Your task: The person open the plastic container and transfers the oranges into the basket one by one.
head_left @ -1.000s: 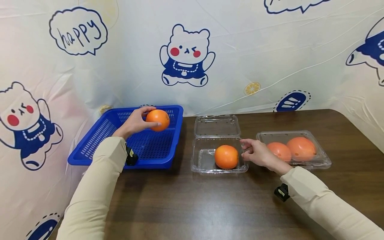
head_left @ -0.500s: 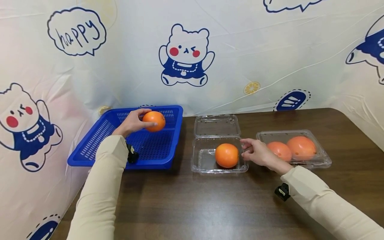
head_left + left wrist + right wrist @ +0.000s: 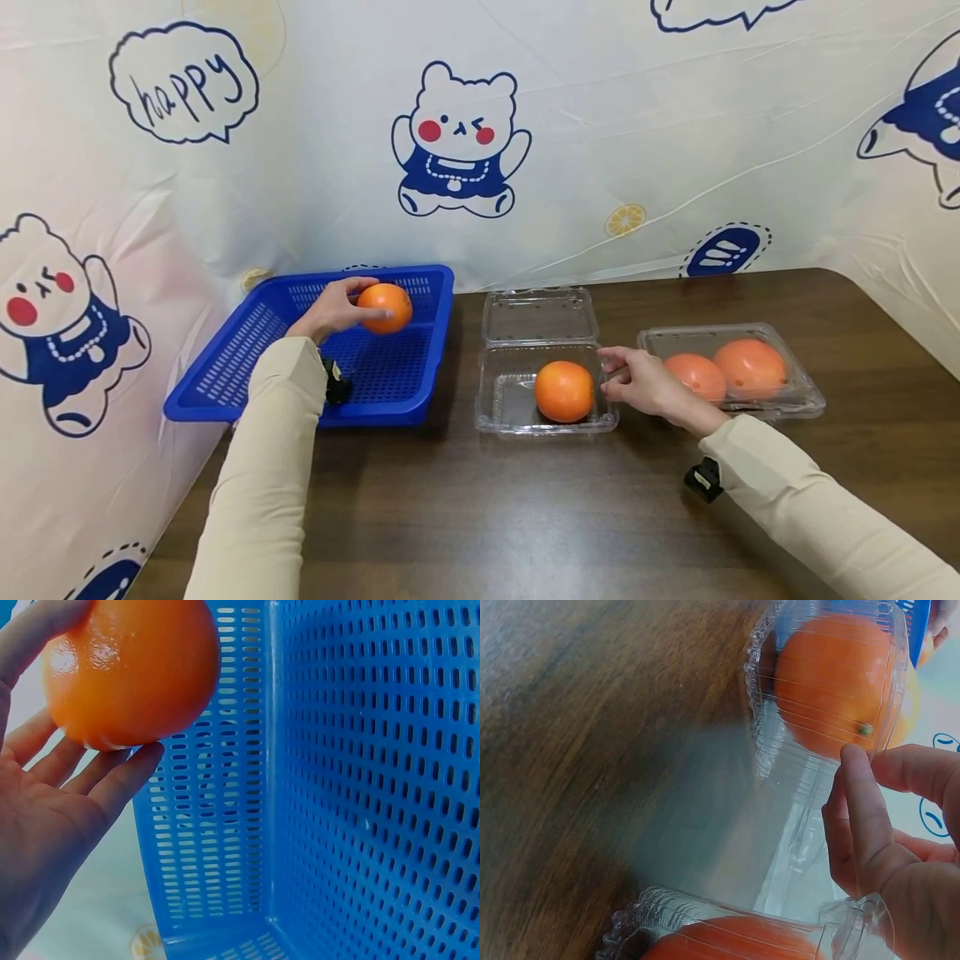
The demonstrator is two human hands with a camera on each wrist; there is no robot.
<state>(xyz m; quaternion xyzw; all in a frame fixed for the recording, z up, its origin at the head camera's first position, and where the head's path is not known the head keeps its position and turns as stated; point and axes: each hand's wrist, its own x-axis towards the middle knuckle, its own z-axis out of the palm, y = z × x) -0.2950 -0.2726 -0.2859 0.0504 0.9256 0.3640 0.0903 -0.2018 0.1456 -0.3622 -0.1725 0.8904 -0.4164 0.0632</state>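
My left hand (image 3: 330, 310) grips an orange (image 3: 386, 308) by its side, over the blue plastic basket (image 3: 427, 408). In the left wrist view, the fingers (image 3: 124, 780) curve under the orange, close to the basket's slotted wall. A second orange (image 3: 564, 392) sits in the right part of a clear plastic clamshell container (image 3: 491, 421), whose lid (image 3: 540, 315) lies folded back. At that container's right rim, my right hand (image 3: 645, 383) pinches the edge with thumb and forefinger, as the right wrist view shows.
Right of my right hand stands another clamshell container (image 3: 806, 400), closed over two oranges (image 3: 752, 368). The brown wooden table (image 3: 480, 508) extends in front. A printed cloth (image 3: 322, 125) hangs behind and along the left side.
My left hand has moved slightly left and down with the orange, farther over the basket. The right hand stays at the container's rim. The head view has shifted slightly.
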